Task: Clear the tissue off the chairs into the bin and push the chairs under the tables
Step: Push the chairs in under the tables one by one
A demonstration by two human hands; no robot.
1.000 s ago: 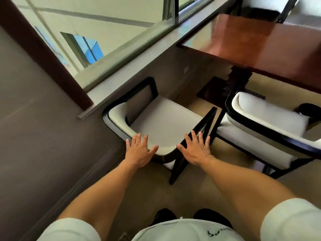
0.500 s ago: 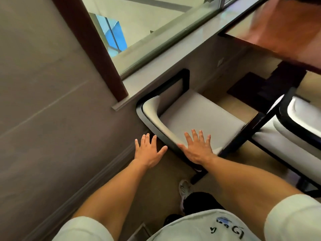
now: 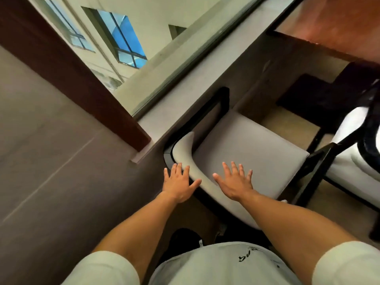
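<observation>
A dark-framed chair with a pale cushioned seat (image 3: 250,147) stands by the window wall, its curved backrest nearest me. My left hand (image 3: 177,185) hovers flat over the left end of the backrest, fingers spread. My right hand (image 3: 234,184) hovers flat over the backrest's inner edge and the seat, fingers spread and holding nothing. A second white-cushioned chair (image 3: 349,161) stands at the right, partly cut off. The reddish-brown table (image 3: 333,27) is at the top right. No tissue or bin is in view.
A grey wall (image 3: 51,161) and a brown window frame (image 3: 67,64) close off the left. A grey sill (image 3: 205,79) runs along the window behind the chair. The table's dark base (image 3: 312,95) sits on the beige floor beyond the seat.
The view has swung left and closer to the chair. My right hand now lies further over the seat and my left hand reaches the backrest's left end.
</observation>
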